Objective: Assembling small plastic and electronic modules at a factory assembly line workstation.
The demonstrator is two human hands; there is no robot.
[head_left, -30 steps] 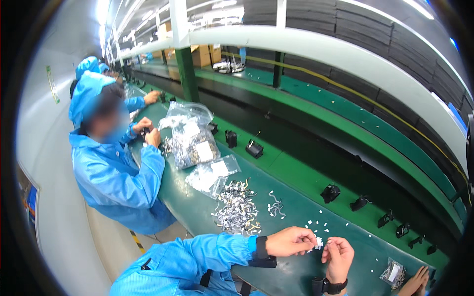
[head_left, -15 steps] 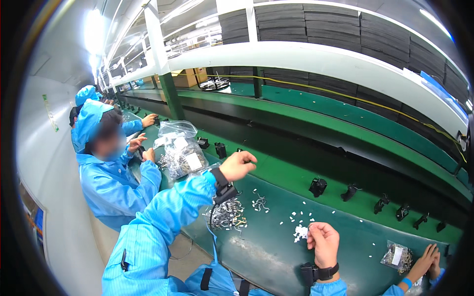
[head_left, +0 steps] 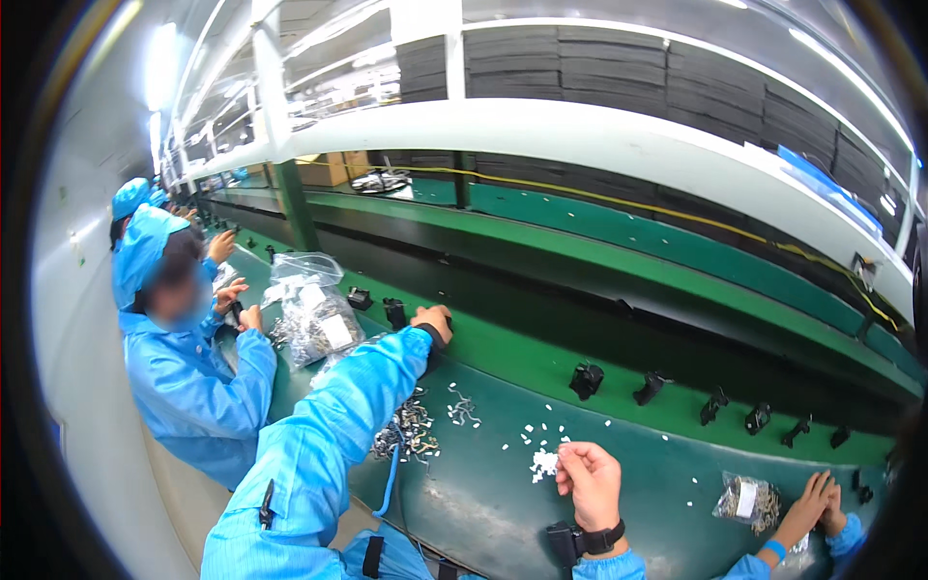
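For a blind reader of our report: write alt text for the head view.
At a green workbench, the left hand reaches far out toward small black parts at the back edge, while the right hand pinches at a pile of tiny white pieces. Metal clips lie between; workers in blue coats sit to the left.

So it's a long green workbench (head_left: 503,503) with a darker belt strip (head_left: 541,300) running along the far side. Lying right on the green top: a heap of small silvery metal clips (head_left: 411,430), a few loose ones (head_left: 462,411) just beside it, a scatter of tiny white bits (head_left: 543,462), little black parts (head_left: 585,379) lined up along the belt edge, a clear bag of metal parts (head_left: 314,319) on the left and a smaller bag (head_left: 746,501) far right.
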